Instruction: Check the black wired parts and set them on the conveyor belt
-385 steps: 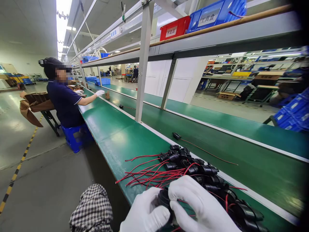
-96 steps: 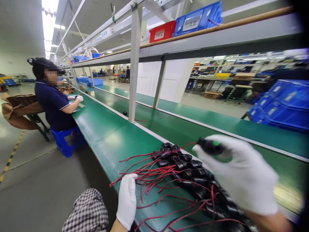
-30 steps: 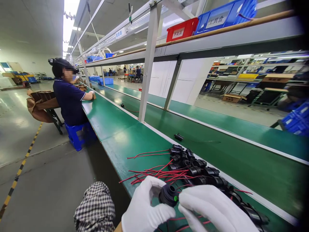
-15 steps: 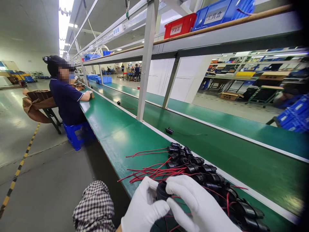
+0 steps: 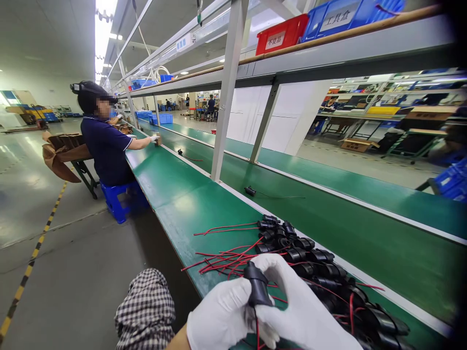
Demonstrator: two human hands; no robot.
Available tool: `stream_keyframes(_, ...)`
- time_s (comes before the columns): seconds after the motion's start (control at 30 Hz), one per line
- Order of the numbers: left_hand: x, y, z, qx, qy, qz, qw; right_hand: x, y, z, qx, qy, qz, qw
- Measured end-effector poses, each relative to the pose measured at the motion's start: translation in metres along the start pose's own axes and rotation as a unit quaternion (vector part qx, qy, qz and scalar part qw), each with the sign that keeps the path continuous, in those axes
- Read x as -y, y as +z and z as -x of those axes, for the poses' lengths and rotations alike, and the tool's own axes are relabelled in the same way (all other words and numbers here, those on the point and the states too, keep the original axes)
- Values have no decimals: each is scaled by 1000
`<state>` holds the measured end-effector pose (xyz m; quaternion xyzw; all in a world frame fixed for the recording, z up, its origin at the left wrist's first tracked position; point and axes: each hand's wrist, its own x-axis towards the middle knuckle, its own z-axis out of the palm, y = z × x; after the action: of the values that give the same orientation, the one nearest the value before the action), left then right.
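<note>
Head view: grasping one black cylindrical part (image 5: pixel 257 287) at the lower centre of the frame, with gloved left hand (image 5: pixel 221 313) and right hand (image 5: pixel 297 304) both in contact, so equally near. Pressing with left fingers at its left side; curling right fingers behind its upper end and bringing right thumb against its lower end. Holding its long axis near upright, top leaning slightly to frame left; letting a wire (image 5: pixel 258 333) hang below. Lying nearer the right hand, toward lower right on the counter (image 5: pixel 175 194): a pile of similar parts (image 5: pixel 321 270).
</note>
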<state>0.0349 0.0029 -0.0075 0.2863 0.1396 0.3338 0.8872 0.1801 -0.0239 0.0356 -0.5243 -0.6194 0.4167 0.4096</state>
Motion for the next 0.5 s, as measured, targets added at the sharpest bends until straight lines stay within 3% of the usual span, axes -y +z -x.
stream_keyframes(0.07,0,2,-3,-32,-57,58,996,-5,0,-3,60,48,-121,990)
stream_keyframes(0.17,-7,10,-1,-99,-135,163,972,-11,-1,-7,101,12,-207,973)
stream_keyframes(0.23,-12,16,3,-108,-156,188,964,-13,-1,-9,104,5,-233,967)
stream_keyframes(0.43,-8,18,2,-68,-156,211,963,-14,-2,-5,22,3,-138,990)
stream_keyframes(0.5,-2,16,1,-48,-120,171,977,-10,-2,-1,17,8,-111,994)
